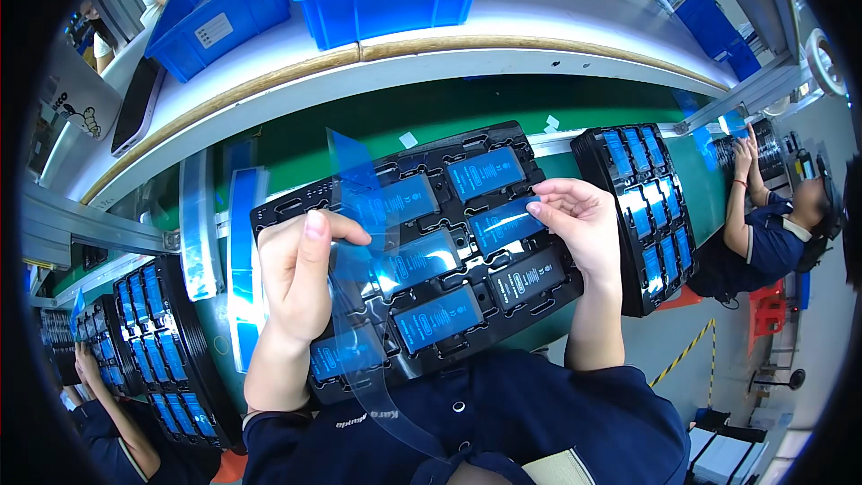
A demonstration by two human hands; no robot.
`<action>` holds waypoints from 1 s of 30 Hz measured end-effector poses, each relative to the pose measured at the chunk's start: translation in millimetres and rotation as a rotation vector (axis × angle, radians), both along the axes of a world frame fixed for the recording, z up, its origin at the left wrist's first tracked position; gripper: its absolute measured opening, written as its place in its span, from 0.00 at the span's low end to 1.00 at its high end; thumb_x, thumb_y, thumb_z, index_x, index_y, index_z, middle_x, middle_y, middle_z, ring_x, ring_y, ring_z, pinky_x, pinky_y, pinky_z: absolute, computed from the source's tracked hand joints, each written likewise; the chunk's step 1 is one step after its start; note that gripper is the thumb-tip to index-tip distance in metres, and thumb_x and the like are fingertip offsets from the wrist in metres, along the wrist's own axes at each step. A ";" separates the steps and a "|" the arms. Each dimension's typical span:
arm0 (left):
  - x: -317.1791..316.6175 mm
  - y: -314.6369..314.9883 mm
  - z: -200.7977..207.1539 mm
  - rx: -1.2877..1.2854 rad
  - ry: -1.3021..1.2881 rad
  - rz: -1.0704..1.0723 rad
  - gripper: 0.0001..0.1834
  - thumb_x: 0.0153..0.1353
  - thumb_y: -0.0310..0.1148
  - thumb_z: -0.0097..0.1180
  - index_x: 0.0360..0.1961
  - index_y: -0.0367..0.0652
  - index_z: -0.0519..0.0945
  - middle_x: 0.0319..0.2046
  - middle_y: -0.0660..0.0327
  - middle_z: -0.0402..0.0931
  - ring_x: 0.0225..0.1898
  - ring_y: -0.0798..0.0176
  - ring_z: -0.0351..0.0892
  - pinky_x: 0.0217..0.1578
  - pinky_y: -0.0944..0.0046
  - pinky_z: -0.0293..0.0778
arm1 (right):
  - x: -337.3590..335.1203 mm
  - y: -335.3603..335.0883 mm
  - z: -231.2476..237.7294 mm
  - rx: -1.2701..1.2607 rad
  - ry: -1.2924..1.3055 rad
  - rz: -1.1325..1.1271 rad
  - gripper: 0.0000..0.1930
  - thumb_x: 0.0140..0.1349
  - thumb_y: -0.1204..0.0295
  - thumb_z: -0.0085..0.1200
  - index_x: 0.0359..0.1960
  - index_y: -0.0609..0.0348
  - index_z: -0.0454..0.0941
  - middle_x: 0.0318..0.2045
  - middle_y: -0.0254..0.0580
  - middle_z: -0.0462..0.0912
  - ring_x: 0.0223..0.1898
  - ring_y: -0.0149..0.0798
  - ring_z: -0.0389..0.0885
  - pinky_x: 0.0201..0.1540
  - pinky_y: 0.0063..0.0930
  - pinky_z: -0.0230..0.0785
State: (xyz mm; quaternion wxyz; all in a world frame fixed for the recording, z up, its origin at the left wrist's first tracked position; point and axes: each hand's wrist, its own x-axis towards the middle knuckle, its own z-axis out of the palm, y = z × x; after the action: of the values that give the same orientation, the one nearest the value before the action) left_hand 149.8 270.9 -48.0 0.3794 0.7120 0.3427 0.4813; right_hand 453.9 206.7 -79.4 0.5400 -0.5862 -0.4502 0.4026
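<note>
A black plastic tray point(494, 301) lies before me, with several flat rectangular batteries seated in its pockets. Most look blue on top; one battery point(526, 282) at the lower right looks black. My left hand point(301, 274) is over the tray's left side, its fingers closed on a long, clear bluish film strip point(355, 166). That strip curves down past my wrist toward my chest. At the tray's right side, my right hand point(579, 220) has thumb and forefinger pinched together by the corner of a blue battery point(505, 226). Whatever lies between those fingertips is too small to make out.
Stacked trays of blue batteries stand at right point(633, 216) and left point(166, 350). More film strips point(242, 260) lie left of my tray. Blue bins point(386, 0) sit on the raised shelf ahead. Co-workers work at the right point(772, 233) and the lower left point(126, 431).
</note>
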 end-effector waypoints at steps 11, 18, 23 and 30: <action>-0.4 -2.0 5.5 -0.030 0.086 -0.009 0.27 0.73 0.39 0.38 0.23 0.32 0.81 0.23 0.57 0.80 0.23 0.69 0.73 0.27 0.69 0.63 | 0.0 0.5 -5.3 0.000 -0.050 -0.013 0.11 0.54 0.83 0.65 0.40 0.66 0.83 0.30 0.36 0.84 0.29 0.20 0.80 0.35 0.12 0.72; 1.7 -1.3 1.9 -0.003 0.073 -0.088 0.12 0.62 0.30 0.54 0.26 0.33 0.81 0.24 0.57 0.81 0.24 0.69 0.75 0.26 0.71 0.66 | -2.0 0.6 -10.0 0.017 -0.190 -0.029 0.11 0.54 0.83 0.64 0.40 0.65 0.83 0.29 0.36 0.84 0.28 0.20 0.79 0.33 0.13 0.72; 7.6 -6.5 7.0 -0.050 0.160 -0.228 0.08 0.49 0.23 0.66 0.33 0.36 0.84 0.27 0.58 0.83 0.28 0.67 0.81 0.30 0.71 0.71 | -23.0 -2.8 12.7 0.220 -0.834 -0.112 0.19 0.46 0.80 0.67 0.44 0.59 0.82 0.38 0.43 0.82 0.28 0.31 0.79 0.27 0.20 0.68; 10.7 -10.1 3.3 0.104 0.246 -0.469 0.32 0.50 0.20 0.64 0.59 0.37 0.73 0.41 0.50 0.83 0.34 0.53 0.86 0.34 0.63 0.77 | -71.6 -16.6 31.7 0.452 -0.520 0.348 0.26 0.54 0.76 0.65 0.57 0.63 0.74 0.49 0.50 0.80 0.50 0.46 0.81 0.50 0.32 0.73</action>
State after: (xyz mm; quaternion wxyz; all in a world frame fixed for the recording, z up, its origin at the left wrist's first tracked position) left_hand 160.5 260.8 -44.7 0.3988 0.8436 0.1866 0.3074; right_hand 382.3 190.1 -47.7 0.4468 -0.4498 -0.7423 0.2169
